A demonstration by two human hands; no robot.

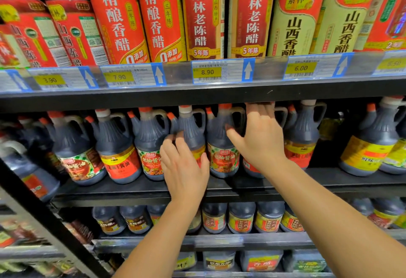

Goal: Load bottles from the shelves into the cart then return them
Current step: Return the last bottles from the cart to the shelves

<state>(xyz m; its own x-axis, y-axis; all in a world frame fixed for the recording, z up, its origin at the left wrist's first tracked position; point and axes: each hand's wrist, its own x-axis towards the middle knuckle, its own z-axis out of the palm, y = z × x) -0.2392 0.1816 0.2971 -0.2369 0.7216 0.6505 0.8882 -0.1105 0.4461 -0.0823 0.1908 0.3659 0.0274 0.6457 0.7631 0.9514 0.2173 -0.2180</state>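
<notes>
Dark soy sauce jugs with orange caps and side handles stand in a row on the middle shelf [241,187]. My left hand [186,168] wraps the lower body of one jug [189,128], fingers on its left side and thumb on the label at its right. My right hand [261,137] reaches in with spread, straight fingers over another jug [252,169], whose top it hides; the fingertips lie just under the shelf above. Between the two hands stands a jug with a red and green label [222,146]. No cart is in view.
Tall red and yellow vinegar bottles [204,14] fill the upper shelf behind a price-tag rail [219,73]. Smaller dark bottles [241,216] sit on the shelf below. A black upright post [44,218] slants along the left. A gap opens right of my right hand [329,146].
</notes>
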